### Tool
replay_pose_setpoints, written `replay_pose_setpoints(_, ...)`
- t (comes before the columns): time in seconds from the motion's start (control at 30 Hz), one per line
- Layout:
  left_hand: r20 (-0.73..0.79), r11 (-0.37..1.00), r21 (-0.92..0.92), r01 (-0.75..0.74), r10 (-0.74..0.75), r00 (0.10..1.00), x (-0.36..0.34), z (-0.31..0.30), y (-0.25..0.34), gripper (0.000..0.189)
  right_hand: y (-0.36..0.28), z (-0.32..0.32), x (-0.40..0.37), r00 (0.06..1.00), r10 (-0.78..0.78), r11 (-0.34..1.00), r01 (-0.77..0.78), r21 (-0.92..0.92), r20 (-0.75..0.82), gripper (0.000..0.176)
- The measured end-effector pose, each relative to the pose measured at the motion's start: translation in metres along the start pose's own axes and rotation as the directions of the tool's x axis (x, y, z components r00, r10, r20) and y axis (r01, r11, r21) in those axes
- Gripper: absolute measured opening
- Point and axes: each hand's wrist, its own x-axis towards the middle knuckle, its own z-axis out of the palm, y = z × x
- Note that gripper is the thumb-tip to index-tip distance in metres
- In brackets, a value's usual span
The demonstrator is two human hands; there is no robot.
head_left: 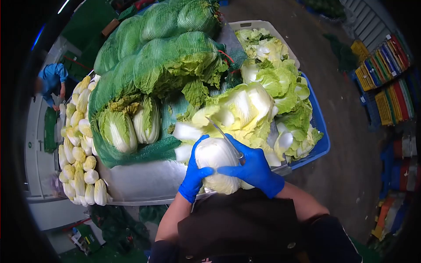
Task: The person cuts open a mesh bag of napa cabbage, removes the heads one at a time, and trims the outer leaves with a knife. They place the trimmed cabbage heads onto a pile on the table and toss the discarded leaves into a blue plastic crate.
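Observation:
A pale, trimmed napa cabbage (215,154) is held close to my body at the table's front edge. My blue-gloved left hand (193,172) is wrapped round its left side. In my right hand (255,170), also gloved in blue, is a knife (222,133) whose blade points up and left above the cabbage. The right thumb presses on the cabbage from the right. Just beyond lie loose outer leaves (243,107). To the left, two whole cabbages, one of them the left cabbage (118,135), rest at the mouth of a green mesh bag (144,72).
Trimmed cabbages (79,151) are piled at the left end of the metal table (140,179). A blue crate (323,120) and a white crate (285,37) full of leaves stand at right. A person in blue (55,74) is at far left; colourful stacked crates (386,63) stand far right.

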Motion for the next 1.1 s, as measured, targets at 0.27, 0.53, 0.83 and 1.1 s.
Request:
replay_pose_setpoints(0.27, 0.032, 0.983, -0.142, 0.118, -0.115, 0.993, 0.003, -0.006, -0.004, 0.107, 0.021, -0.002, 0.012, 0.995, -0.096, 0.995, 0.096, -0.013, 0.042, 0.08)
replay_pose_setpoints(0.53, -0.144, 0.772, -0.632, 0.061, -0.195, 0.97, -0.009, -0.026, -0.033, 0.075, 0.017, -0.017, 0.024, 0.932, 0.315, 0.827, -0.362, 0.43, 0.18, 0.028)
replay_pose_setpoints(0.83, -0.67, 0.825, -0.342, -0.45, 0.122, 0.732, -0.052, -0.11, 0.051, 0.078, 0.062, 0.007, 0.013, 0.924, -0.189, 0.937, 0.069, -0.342, -0.332, 0.056)
replay_pose_setpoints(1.1, -0.673, 0.739, -0.389, -0.55, 0.18, 0.718, -0.114, -0.212, 0.061, 0.081, 0.143, 0.104, 0.028, 0.9, 0.421, 0.9, -0.43, 0.067, 0.114, 0.029)
